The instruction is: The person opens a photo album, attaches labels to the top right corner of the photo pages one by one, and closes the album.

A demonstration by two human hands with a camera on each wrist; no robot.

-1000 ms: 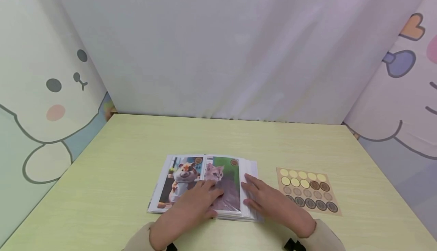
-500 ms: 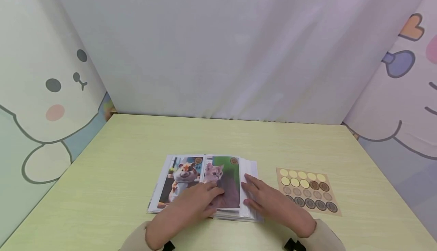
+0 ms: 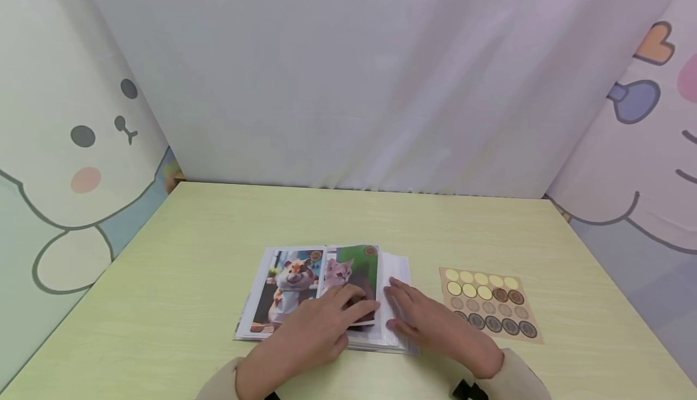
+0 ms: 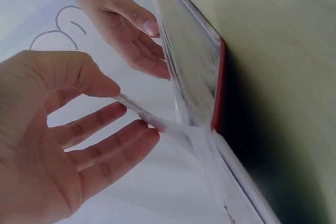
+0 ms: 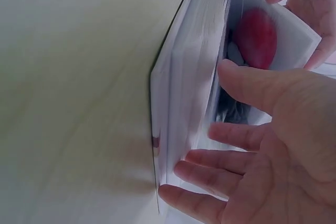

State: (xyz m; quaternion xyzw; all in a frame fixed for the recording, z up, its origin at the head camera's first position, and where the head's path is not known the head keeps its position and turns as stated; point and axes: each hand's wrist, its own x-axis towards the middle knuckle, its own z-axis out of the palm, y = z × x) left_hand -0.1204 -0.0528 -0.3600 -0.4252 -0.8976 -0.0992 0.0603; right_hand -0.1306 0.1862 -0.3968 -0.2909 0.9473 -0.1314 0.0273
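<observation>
An open photo album lies on the table, with a hamster picture on its left page. On the right, my left hand holds the page with a cat picture, which is lifted and tilted. The left wrist view shows the lifted page edge-on between thumb and fingers. My right hand rests against the album's right edge, fingers fairly straight and touching the page stack. In the right wrist view, a red shape shows on a page under the lifted one.
A sticker sheet with rows of yellow and brown round stickers lies right of the album, partly behind my right forearm. The light wooden table ends at a pale curtain behind. Cartoon-printed cloths hang on both sides.
The cat page has risen from the album and leans leftward. My left hand has shifted a little to the right with it. My right hand stays nearly where it was.
</observation>
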